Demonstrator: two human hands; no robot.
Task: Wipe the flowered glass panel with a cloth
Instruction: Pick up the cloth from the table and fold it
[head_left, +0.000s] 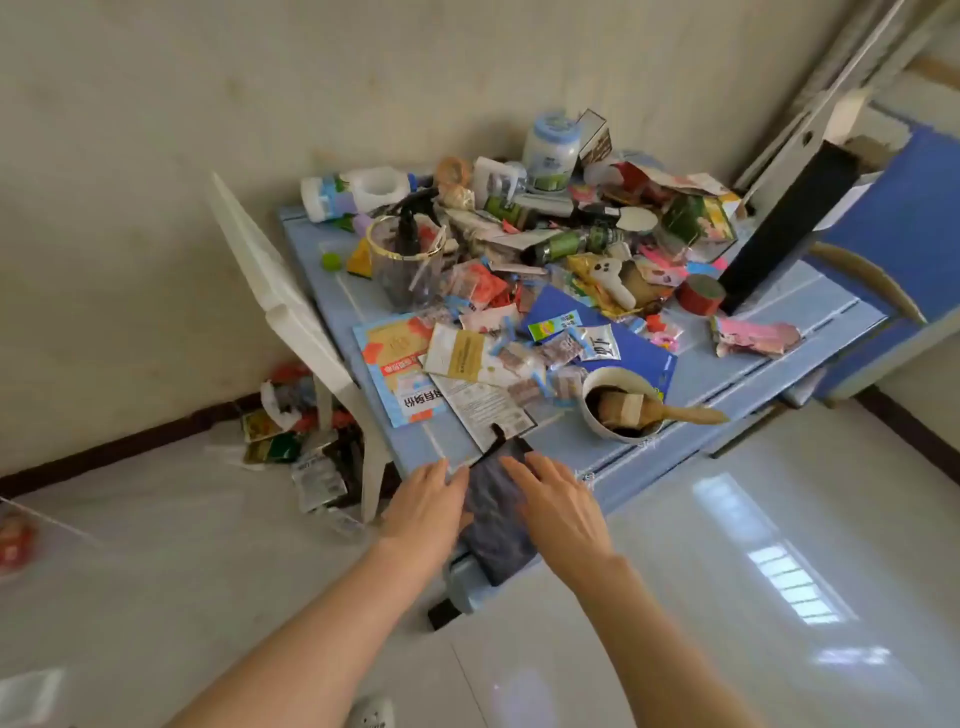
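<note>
Two hands, left (426, 506) and right (563, 512), flank the dark cloth (496, 512) at the tabletop's (727, 374) near corner, fingers straight and slightly apart, apparently flattening it for wiping.

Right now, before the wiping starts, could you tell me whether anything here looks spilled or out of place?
Yes. The blue table is heaped with torn wrappers and packets. A white bottle lies on its side at the far corner. More wrappers litter the floor beside the white chair. The dark cloth overhangs the near edge.
</note>
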